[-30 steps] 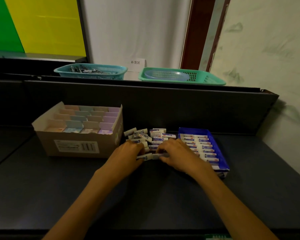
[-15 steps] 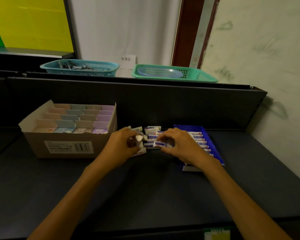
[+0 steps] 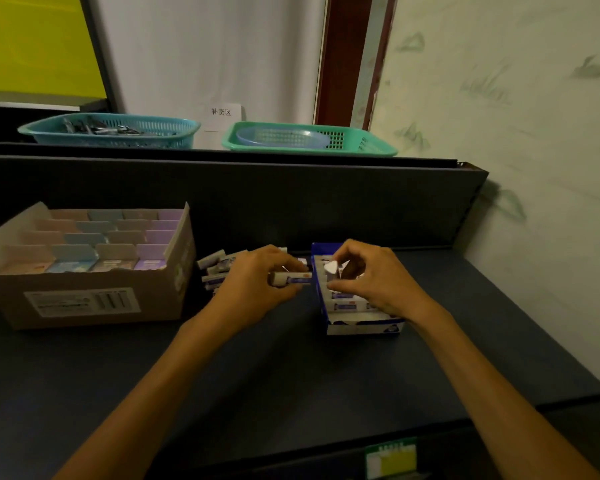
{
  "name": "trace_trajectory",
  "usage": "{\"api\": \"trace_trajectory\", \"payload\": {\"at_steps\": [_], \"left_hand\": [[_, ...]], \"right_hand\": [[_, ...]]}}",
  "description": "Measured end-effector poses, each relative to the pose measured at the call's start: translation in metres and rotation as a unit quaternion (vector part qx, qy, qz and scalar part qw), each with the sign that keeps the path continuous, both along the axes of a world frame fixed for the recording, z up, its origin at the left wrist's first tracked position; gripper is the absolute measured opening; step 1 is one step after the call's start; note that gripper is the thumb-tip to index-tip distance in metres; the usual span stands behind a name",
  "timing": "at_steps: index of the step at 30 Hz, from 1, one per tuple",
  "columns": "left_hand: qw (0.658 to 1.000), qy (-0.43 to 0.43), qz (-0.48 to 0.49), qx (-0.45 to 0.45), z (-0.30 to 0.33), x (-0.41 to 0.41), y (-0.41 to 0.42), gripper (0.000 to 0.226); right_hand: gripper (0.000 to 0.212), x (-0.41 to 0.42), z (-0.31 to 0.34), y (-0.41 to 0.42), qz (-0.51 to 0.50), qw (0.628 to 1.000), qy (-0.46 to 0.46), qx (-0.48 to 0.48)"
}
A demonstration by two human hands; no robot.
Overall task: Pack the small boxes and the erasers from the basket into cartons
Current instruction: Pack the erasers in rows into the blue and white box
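My left hand [image 3: 257,284] grips a white eraser with a blue sleeve [image 3: 291,279], held flat beside the blue carton [image 3: 361,328]. My right hand [image 3: 374,280] pinches another white eraser [image 3: 330,268] on end above the rows of erasers inside that carton. A loose pile of erasers [image 3: 215,266] lies on the dark table behind my left hand. A brown cardboard carton [image 3: 84,303] at the left holds rows of small pastel boxes [image 3: 111,237].
A dark partition wall [image 3: 291,202] runs behind the table. On the shelf above it stand a teal basket with metal items [image 3: 111,131] and a green basket [image 3: 309,140] holding a bluish dish. A wall closes the right side.
Both hands lifted off the loose pile, each with an eraser, and shifted right to the blue carton. The camera view also swung to the right.
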State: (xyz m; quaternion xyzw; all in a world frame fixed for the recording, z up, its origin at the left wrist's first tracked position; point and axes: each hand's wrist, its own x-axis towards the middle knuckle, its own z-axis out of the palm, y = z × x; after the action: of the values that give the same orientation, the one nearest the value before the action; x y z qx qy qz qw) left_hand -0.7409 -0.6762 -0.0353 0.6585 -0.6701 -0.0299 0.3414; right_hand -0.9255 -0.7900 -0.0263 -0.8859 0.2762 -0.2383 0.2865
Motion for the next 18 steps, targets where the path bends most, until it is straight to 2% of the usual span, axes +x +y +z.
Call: {"api": "trace_trajectory", "payload": {"at_steps": [6,9,13,18], "left_hand": [[0.999,-0.026,-0.019,0.017,-0.002,-0.017,-0.018,0.032],[0.999,-0.027,-0.026,0.029,-0.005,-0.023,-0.025,0.033],[0.998,-0.035,-0.035,0.033,-0.004,-0.034,-0.033,0.032],[0.998,-0.033,-0.041,0.047,-0.007,-0.044,-0.043,0.032]], "right_hand": [[0.031,-0.028,-0.001,-0.016,-0.008,0.996,-0.054,0.073],[0.023,-0.040,-0.003,-0.023,-0.019,0.997,-0.043,0.065],[0.027,-0.053,-0.007,-0.035,-0.021,0.994,-0.045,0.094],[0.022,-0.062,-0.009,-0.039,-0.026,0.998,-0.015,0.050]]}}
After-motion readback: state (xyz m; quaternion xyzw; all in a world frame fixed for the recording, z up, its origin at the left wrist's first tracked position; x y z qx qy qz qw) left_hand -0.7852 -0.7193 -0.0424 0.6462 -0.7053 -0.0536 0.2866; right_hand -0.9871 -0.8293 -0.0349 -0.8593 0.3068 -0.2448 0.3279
